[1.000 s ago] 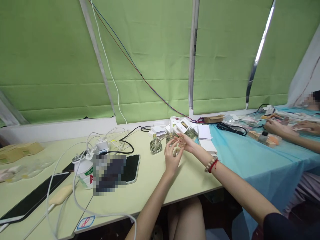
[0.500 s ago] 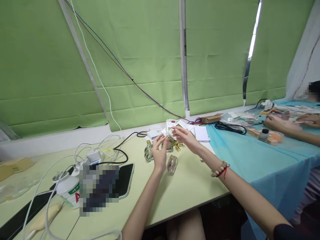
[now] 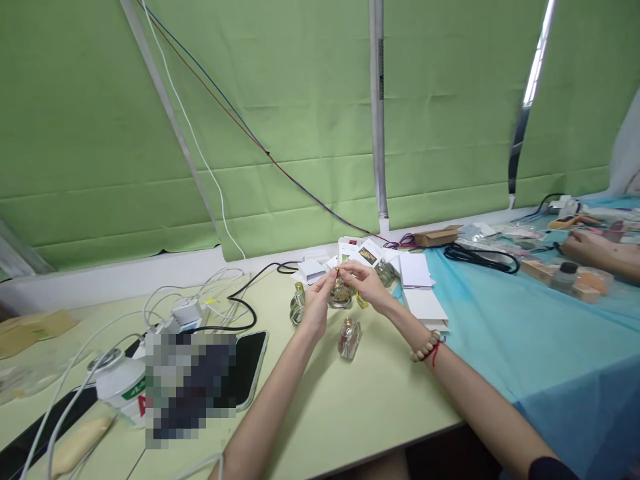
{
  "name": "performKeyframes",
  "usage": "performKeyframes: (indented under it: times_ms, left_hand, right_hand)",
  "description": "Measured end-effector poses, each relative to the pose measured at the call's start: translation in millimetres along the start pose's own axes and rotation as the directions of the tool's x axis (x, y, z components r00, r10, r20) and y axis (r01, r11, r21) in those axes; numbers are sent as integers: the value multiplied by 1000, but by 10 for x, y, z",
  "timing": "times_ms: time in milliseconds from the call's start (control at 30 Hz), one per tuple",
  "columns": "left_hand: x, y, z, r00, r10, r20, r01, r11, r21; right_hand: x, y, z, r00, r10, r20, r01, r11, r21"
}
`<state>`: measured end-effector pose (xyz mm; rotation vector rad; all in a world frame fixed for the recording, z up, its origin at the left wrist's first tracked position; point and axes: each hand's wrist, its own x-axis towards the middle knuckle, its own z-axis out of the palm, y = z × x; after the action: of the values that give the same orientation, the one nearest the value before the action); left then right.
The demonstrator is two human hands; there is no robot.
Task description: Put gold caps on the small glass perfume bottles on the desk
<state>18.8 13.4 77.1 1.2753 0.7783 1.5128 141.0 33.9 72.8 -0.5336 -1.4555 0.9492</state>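
My left hand (image 3: 317,305) and my right hand (image 3: 364,283) meet over a small round glass bottle (image 3: 340,296) with a gold top, above the pale green table (image 3: 350,407). The left hand grips the bottle's side; the right hand's fingertips pinch its top. A second glass bottle (image 3: 349,337) stands on the table just below my hands. A third bottle (image 3: 297,308) stands left of my left hand, and another bottle (image 3: 385,272) sits behind my right hand. My right wrist wears a bead bracelet (image 3: 427,346).
White cards and small boxes (image 3: 418,283) lie behind the bottles. Phones (image 3: 249,367), a white jar (image 3: 123,388) and tangled white and black cables (image 3: 210,293) fill the left side. A blue cloth (image 3: 525,320) covers the right, where another person's hand (image 3: 585,247) works among small items.
Both hands have come together on the round bottle and lifted it slightly; earlier the right hand was apart, near the cards. The view shifted a little to the left.
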Motion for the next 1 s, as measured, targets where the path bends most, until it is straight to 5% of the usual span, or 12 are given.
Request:
performKeyframes:
  times_ms: [167, 367, 700, 1000]
  left_hand:
    - [-67, -50, -68, 996, 86, 37, -91, 978, 187]
    - [-272, -183, -106, 968, 237, 85, -246, 819, 518]
    - [-420, -460, -136, 989, -115, 94, 50, 853, 519]
    - [-319, -461, -244, 967, -149, 208, 61, 923, 381]
  right_hand:
    - [-28, 70, 12, 996, 86, -26, -84, 992, 89]
    - [-107, 200, -39, 971, 237, 18, -238, 968, 76]
    - [-182, 411, -238, 941, 337, -31, -337, 941, -21]
    - [-242, 603, -338, 901, 393, 184, -403, 915, 15]
